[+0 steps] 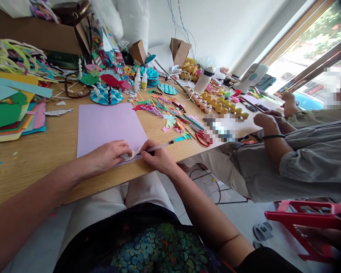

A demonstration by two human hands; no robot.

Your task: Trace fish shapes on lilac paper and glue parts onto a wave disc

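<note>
A sheet of purple paper [109,127] lies on the wooden table, close to its front edge. On the sheet's lower edge is a small white fish-shaped cutout [130,155]. My left hand [115,151] presses this cutout down with its fingers. Pinched in my right hand [156,156] is a pen [160,146], its tip at the right end of the cutout. The cutout is partly covered by my left fingers. Another fish-shaped piece, grey and patterned [58,112], rests left of the purple sheet.
Coloured paper [39,115] is stacked at the left. Glue bottles [144,80], a blue scalloped decoration [106,94], paper scraps [170,122] and red scissors [204,138] lie beyond and right of the sheet. Another person in a grey top [309,159] sits at the right.
</note>
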